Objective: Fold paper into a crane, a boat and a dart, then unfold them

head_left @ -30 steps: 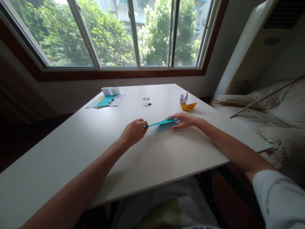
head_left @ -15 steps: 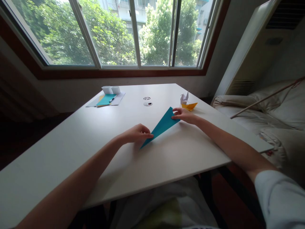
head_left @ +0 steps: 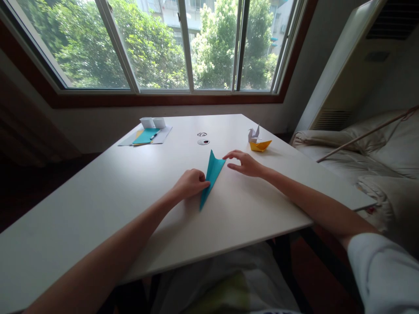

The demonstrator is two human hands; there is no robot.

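Observation:
A folded blue sheet of paper (head_left: 213, 171), long and pointed toward me, is held just over the white table (head_left: 157, 179). My left hand (head_left: 192, 181) pinches its left edge between thumb and curled fingers. A crease runs down its length, and its far end spreads into two peaks. My right hand (head_left: 244, 163) is at the paper's far right corner, thumb and fingers apart, with the index fingertip at or very near that corner; whether it touches I cannot tell.
A yellow paper boat (head_left: 261, 146) and a white paper crane (head_left: 253, 133) stand beyond my right hand. At the back left lie blue paper (head_left: 145, 136), other sheets and a pen (head_left: 153, 136), near two white containers (head_left: 152, 123). Two round inserts (head_left: 203, 142) sit in the tabletop.
The blue paper has turned more upright, its far end swinging left and opening along the crease. My right hand has moved left and loosened its grip; my left hand keeps its pinch.

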